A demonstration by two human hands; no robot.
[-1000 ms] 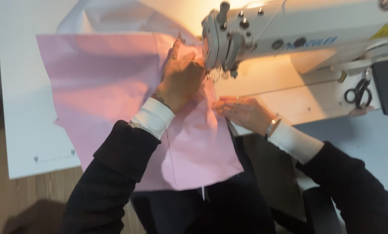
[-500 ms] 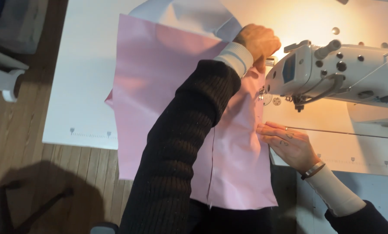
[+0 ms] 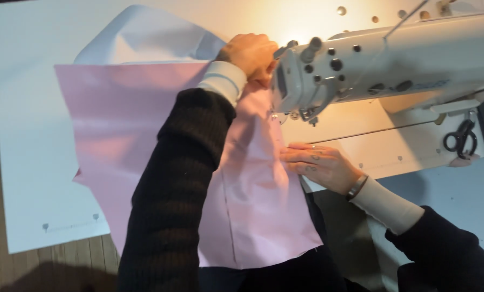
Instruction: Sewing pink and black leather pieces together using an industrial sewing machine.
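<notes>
A white tabletop (image 3: 25,162) carries one sheet of smooth pink fabric (image 3: 117,119), spread flat from the table's left half toward the machine, its near edge hanging off the front edge over the person's lap. A pale bluish-white layer (image 3: 139,40) shows behind it toward the far edge, creased into a soft peak. Two small metal pins or staples (image 3: 69,223) sit near the front left corner. The left hand (image 3: 250,54), sleeved in ribbed black knit with a white cuff, reaches past the fabric to the back of the machine's head; its fingers are curled, seemingly pinching the cloth behind the needle, though the grip itself is hidden by the machine. One cream-white industrial sewing machine (image 3: 382,65), hard and glossy with round dark knobs, stands along the right far side under warm lamplight. The right hand (image 3: 317,165) lies flat, fingers stretched out, pressing the pink fabric's right edge to the table just in front of the needle; a bracelet circles the wrist. One pair of black-handled scissors (image 3: 461,138) rests near the right edge.
</notes>
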